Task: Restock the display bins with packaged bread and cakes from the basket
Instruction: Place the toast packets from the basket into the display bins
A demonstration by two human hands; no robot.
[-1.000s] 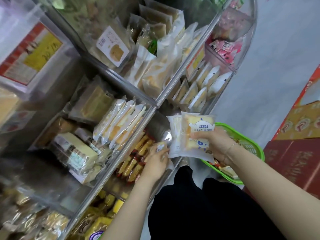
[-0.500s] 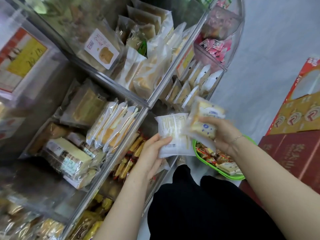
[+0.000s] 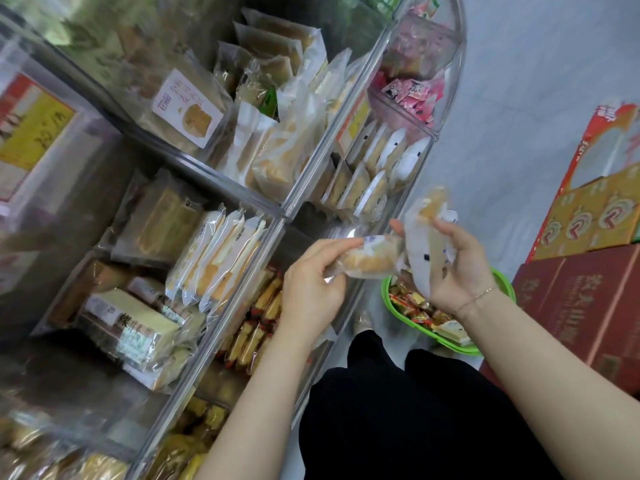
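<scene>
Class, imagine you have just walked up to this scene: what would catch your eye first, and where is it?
At centre, the left hand and right hand each hold a packaged bread, one lying crosswise, the other upright. Below them a green basket holds small red-wrapped snacks. To the left, clear display bins stand packed with wrapped cakes.

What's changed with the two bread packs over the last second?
The stack has been split: the left hand now grips one bread pack, the right hand holds the other pack, turned edge-on and raised. The green basket still hangs on the right arm.
</scene>
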